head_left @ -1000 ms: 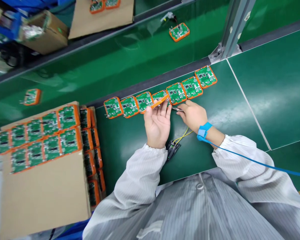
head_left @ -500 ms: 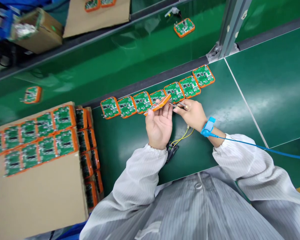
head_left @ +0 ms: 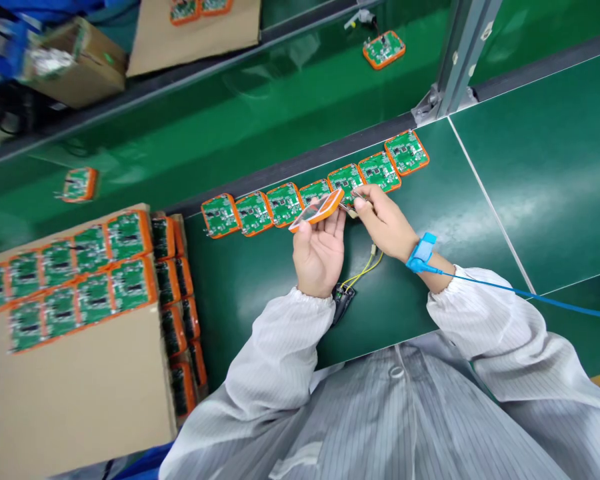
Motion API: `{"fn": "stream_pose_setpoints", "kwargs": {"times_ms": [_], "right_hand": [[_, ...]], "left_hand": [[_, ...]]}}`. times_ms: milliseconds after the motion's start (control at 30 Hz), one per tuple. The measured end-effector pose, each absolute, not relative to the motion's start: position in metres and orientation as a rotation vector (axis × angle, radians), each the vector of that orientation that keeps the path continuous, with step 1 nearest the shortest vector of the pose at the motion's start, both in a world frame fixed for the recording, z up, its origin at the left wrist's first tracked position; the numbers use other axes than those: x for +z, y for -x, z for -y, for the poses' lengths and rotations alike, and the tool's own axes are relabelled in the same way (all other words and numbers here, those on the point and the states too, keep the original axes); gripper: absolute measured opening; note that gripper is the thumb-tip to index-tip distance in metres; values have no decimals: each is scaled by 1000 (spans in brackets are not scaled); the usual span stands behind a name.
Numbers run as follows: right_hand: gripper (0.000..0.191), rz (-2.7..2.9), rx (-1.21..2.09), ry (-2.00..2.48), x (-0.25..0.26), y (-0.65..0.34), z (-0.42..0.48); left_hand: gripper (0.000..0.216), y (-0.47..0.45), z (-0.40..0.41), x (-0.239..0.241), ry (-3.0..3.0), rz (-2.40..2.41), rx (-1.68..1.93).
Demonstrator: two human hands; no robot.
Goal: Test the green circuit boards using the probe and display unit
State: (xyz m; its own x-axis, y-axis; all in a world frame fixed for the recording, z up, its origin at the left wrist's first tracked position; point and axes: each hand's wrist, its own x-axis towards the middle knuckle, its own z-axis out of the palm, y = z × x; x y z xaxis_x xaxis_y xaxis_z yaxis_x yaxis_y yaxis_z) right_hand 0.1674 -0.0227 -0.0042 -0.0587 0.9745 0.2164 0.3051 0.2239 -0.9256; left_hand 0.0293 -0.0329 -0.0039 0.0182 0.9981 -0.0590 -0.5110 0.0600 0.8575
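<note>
My left hand [head_left: 320, 257] is closed on an orange-framed device [head_left: 325, 208], tilted with its flat screen side towards me. My right hand [head_left: 385, 220], wearing a blue wrist strap [head_left: 421, 253], pinches thin metal pieces with pale ends [head_left: 350, 211] at the device's right edge; their kind is too small to tell. Behind the hands runs a row of orange-framed circuit boards [head_left: 285, 204], green side up. Between my forearms lies a small black part [head_left: 343, 303] with two yellow wires [head_left: 363, 272] ending in a pale connector.
At the left, cardboard [head_left: 80, 400] bears rows of orange-framed boards [head_left: 93, 293], with more stacked beside it. Beyond the dark rail, a green belt [head_left: 230, 127] carries separate boards [head_left: 384, 49]. A metal post [head_left: 463, 60] stands at the back right. A blue cord [head_left: 520, 293] trails from my wrist.
My left hand has turned the device slightly, showing more of its screen. My right hand has shifted up and its fingers have changed their hold. Boards on the belt have moved right.
</note>
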Motion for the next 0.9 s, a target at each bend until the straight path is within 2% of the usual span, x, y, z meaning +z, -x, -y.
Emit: {"fn": "stream_pose_setpoints", "kwargs": {"times_ms": [133, 500, 733, 800, 900], "right_hand": [[39, 1681, 805, 1166, -5, -176, 18], [32, 1698, 782, 1209, -4, -177, 19], [37, 1432, 578, 1321, 11, -174, 29], [41, 1334, 649, 1297, 13, -174, 31], [48, 1234, 1009, 1163, 13, -169, 33]], "left_hand": [[39, -29, 32, -2, -756, -843, 1361], [43, -30, 34, 0, -843, -846, 1289], [75, -24, 32, 3, -1039, -817, 1286], [81, -22, 30, 2, -1127, -813, 1311], [84, -18, 28, -2, -1246, -781, 1322]]}}
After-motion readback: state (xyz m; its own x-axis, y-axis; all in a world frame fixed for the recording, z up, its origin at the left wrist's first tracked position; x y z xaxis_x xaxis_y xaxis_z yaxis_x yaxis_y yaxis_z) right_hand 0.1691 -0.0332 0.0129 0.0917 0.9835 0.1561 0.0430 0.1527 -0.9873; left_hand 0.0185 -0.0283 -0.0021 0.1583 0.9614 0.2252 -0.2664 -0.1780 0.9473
